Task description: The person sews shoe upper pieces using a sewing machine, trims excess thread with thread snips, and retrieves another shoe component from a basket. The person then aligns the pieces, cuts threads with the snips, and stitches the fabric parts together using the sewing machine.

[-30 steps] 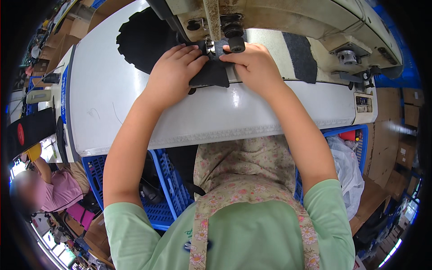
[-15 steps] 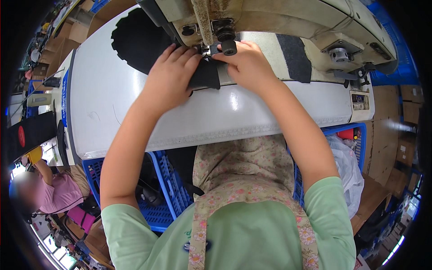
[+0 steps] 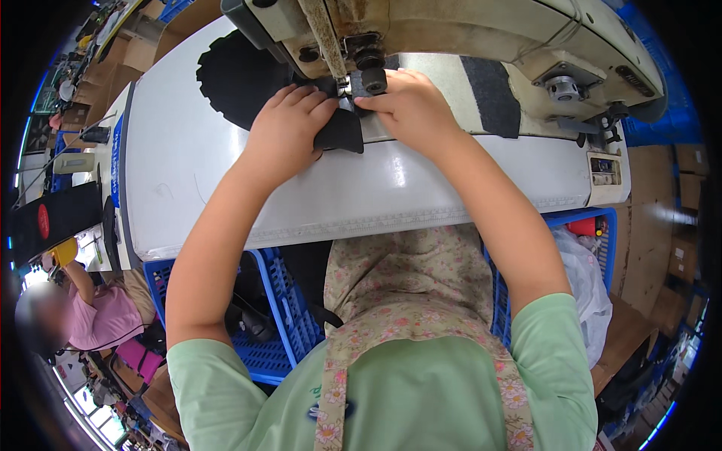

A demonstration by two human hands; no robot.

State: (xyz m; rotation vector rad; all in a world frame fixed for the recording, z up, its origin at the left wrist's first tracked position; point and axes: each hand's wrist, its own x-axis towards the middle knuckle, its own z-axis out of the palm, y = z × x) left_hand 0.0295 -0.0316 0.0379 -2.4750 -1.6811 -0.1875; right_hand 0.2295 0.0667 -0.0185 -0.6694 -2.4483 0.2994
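Person's at a sewing machine (image 3: 474, 34), both hands up by the presser foot (image 3: 344, 88), apart from e/o w/ the foot b/w them. L hand (image 3: 292, 129) lies palm-down, fingers laid out along the black fabric (image 3: 237, 83); R hand (image 3: 410, 107) is just right of the foot, index tip at a small grey piece (image 3: 360, 87), other fingers mostly hidden, so can't tell if it's pinching anything. Black fabric, notched along its curved L edge, is on the white worktable (image 3: 406, 180), partly under the machine head & L hand, w/ a flap at the table's front side. Dark grey strip (image 3: 490, 98) lies further R, under the machine arm. Blue crates (image 3: 280, 301) sit below table edge.
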